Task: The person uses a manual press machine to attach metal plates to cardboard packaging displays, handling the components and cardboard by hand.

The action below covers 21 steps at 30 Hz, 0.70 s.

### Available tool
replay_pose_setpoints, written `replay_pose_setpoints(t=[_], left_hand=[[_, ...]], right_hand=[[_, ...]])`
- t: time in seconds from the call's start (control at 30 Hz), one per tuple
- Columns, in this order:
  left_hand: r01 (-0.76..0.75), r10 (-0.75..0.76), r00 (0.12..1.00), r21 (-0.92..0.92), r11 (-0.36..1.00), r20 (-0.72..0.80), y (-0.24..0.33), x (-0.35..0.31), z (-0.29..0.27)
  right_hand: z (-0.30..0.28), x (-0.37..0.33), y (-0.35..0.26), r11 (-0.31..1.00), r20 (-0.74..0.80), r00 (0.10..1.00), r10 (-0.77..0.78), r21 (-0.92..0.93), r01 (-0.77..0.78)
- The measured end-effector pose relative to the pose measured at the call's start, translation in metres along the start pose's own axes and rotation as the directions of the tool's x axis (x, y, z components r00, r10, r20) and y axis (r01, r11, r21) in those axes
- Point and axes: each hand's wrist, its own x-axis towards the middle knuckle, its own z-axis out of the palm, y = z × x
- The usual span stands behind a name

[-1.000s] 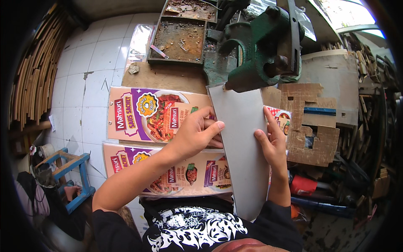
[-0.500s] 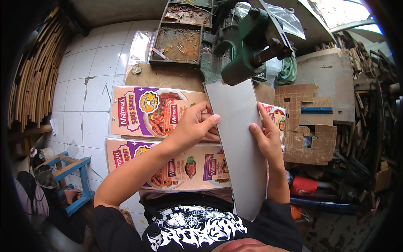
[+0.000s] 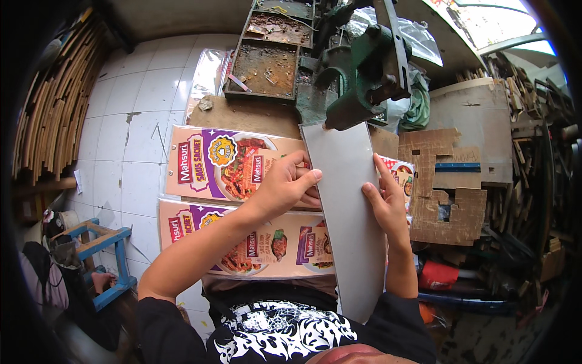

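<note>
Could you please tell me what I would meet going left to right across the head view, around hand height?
Brown strips, upper printed board, left hand, grey panel, right hand, cut brown cardboard.

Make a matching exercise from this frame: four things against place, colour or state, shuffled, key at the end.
Column 1
1. Grey panel
2. Divided tray
3. Stool
4. Cardboard sheet

Column 2
A. Blue and bare wood, far left
B. Between the left hand and the right hand
C. Brown with cut-outs, at right
D. Left of the green press, holding small loose bits

Pairs: 1-B, 2-D, 3-A, 4-C
</note>
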Motion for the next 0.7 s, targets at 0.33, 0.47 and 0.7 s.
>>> replay_pose_setpoints(t=[0.33, 0.47, 0.7], left_hand=[[0.000, 0.000, 1.000, -0.008, 1.000, -0.012, 0.0003, 0.0001, 0.0013], [-0.010, 0.010, 1.000, -0.009, 1.000, -0.025, -0.0007, 0.0003, 0.0016], [-0.002, 0.002, 1.000, 0.009, 1.000, -0.023, -0.0018, 0.0010, 0.0004]], right_hand=[[0.0008, -0.0010, -0.0020, 0.999, 0.006, 1.000, -0.002, 0.039, 0.002], [0.0016, -0.0014, -0.0049, 0.999, 0.010, 1.000, 0.007, 0.038, -0.007], [0.0003, -0.0011, 0.0001, 1.000, 0.006, 1.000, -0.003, 0.027, 0.003]])
